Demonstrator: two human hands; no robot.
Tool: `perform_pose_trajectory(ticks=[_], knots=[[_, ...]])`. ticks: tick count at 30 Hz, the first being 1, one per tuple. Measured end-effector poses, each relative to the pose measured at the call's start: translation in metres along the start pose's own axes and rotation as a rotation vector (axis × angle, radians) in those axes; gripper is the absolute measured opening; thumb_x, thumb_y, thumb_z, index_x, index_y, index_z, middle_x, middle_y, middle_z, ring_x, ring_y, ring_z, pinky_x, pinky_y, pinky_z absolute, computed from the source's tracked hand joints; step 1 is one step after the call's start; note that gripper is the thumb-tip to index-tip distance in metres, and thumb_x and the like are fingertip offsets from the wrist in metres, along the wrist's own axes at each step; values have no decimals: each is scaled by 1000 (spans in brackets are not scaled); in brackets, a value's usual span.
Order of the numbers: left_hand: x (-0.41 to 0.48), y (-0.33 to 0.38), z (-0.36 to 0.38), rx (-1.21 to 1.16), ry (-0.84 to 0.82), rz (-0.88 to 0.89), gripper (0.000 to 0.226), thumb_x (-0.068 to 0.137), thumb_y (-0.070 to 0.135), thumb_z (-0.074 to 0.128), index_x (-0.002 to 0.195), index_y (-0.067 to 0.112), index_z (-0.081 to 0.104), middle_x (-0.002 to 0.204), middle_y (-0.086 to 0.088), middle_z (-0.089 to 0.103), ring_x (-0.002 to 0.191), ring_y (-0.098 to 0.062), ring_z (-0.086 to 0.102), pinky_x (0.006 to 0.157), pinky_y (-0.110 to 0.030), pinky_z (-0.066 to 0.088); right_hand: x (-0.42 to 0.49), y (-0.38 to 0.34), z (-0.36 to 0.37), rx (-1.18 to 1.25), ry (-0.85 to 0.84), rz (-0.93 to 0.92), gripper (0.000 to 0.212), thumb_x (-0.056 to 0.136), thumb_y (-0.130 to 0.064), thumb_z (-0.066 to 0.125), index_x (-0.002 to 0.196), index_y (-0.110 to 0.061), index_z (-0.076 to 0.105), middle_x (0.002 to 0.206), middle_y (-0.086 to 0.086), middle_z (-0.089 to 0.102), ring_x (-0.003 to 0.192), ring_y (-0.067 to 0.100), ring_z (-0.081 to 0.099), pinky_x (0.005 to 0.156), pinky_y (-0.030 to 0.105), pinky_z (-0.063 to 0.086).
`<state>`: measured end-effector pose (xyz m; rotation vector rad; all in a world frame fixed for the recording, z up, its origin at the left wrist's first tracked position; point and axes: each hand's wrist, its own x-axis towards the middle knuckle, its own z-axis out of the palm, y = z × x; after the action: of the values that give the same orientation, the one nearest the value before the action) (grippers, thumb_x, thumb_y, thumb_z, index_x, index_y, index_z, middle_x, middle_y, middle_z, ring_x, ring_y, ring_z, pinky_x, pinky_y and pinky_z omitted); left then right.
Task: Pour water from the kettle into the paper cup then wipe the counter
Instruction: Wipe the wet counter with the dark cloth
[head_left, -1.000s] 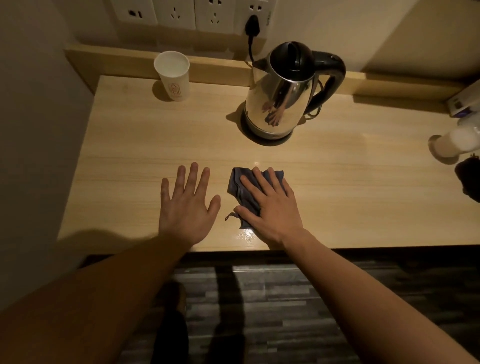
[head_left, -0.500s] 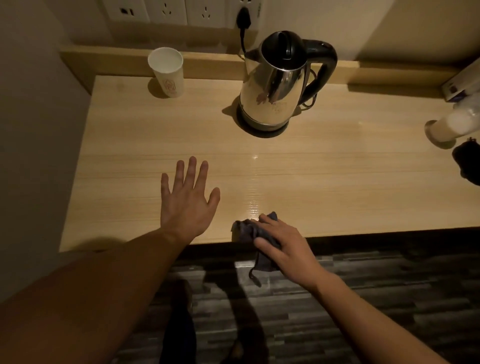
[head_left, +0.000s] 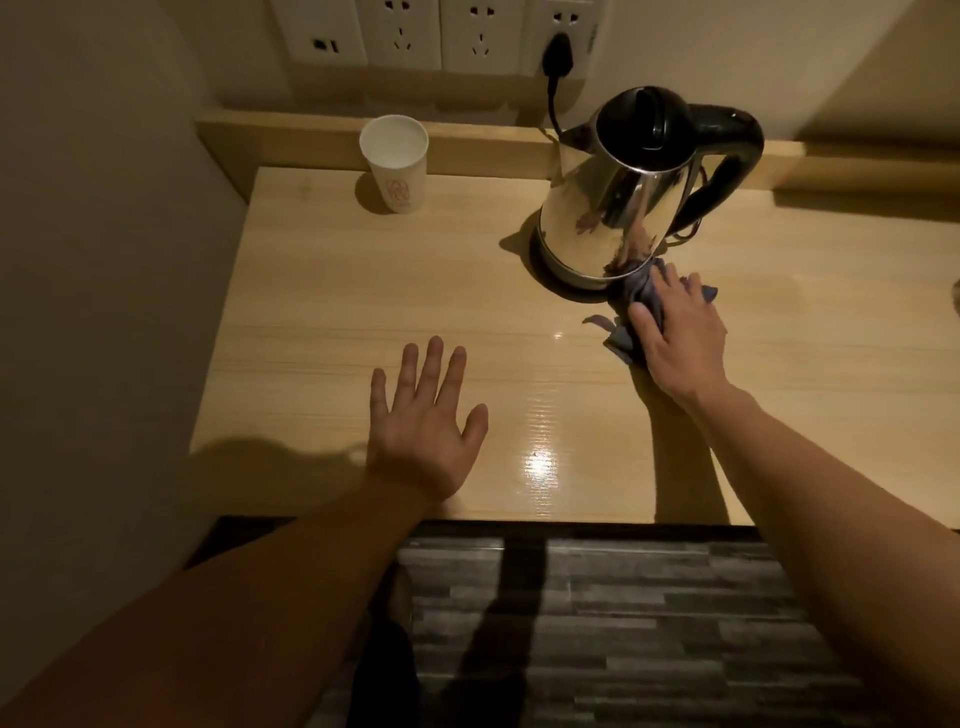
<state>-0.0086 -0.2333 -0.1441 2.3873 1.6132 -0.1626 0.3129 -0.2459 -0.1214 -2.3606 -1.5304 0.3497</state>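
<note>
The right hand (head_left: 678, 338) has swept from the near edge of the desk (head_left: 322, 291), where it was 0.5 s ago, up and to the right, and now presses the grey-blue cloth (head_left: 641, 296) against the desk right at the foot of the kettle (head_left: 618, 208), the cloth touching or nearly touching its black base. Its fingers lie curled over the bunched cloth, grasping it from above. The left hand (head_left: 423, 426) has stayed flat on the desk near the front edge, fingers spread and released, holding nothing. The paper cup (head_left: 396, 163) stands upright at the back left, well apart from the kettle; whether it holds water is hard to tell in this dim light. The pouring seems done, and wiping now reaches the area around the kettle.
</note>
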Motion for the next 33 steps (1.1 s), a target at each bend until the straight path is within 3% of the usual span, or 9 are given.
perform_pose_trajectory(ticks=[4, 9, 14, 20, 27, 33], knots=[[-1, -1, 4, 8, 62, 16, 75, 101, 67, 12, 167, 34, -3, 175, 4, -5, 163, -23, -6, 130, -55, -4, -1, 3, 13, -148, -82, 8, 72, 106, -63, 28, 167, -28, 14, 176, 0, 13, 163, 31, 4, 128, 56, 12], [0, -1, 7, 16, 96, 15, 76, 102, 67, 18, 168, 32, 6, 176, 2, 4, 164, -25, 3, 130, -56, 4, -22, 3, 11, -209, -128, -35, 73, 103, -70, 25, 166, -36, 10, 177, -2, 8, 163, 29, 0, 129, 55, 9], [1, -1, 1, 21, 9, 3, 75, 102, 67, 9, 165, 33, -12, 175, 5, -16, 162, -23, -15, 129, -55, -8, -53, 4, 10, -216, -189, -130, 68, 103, -70, 20, 165, -43, 10, 177, -7, 6, 163, 22, -3, 129, 51, 7], [-2, 1, -2, 7, 27, 6, 74, 102, 66, 10, 166, 33, -10, 176, 4, -14, 162, -22, -15, 129, -55, -9, -100, 7, 11, -244, -220, -204, 67, 104, -68, 21, 165, -43, 10, 176, -10, 2, 163, 17, -7, 129, 43, 2], [-5, 0, -3, -10, 33, 18, 75, 103, 65, 10, 167, 31, -7, 176, 2, -10, 162, -23, -14, 130, -56, -7, -148, 11, 21, -192, -167, -232, 62, 106, -61, 26, 164, -41, 22, 174, -11, 15, 163, 15, 1, 127, 40, 12], [-4, -1, -2, -4, 17, 30, 76, 102, 65, 9, 167, 30, -8, 177, 1, -11, 162, -24, -14, 129, -57, -7, -199, -16, 26, 99, -121, -51, 55, 105, -55, 35, 152, -33, 51, 163, -9, 42, 156, 16, 27, 115, 39, 31]])
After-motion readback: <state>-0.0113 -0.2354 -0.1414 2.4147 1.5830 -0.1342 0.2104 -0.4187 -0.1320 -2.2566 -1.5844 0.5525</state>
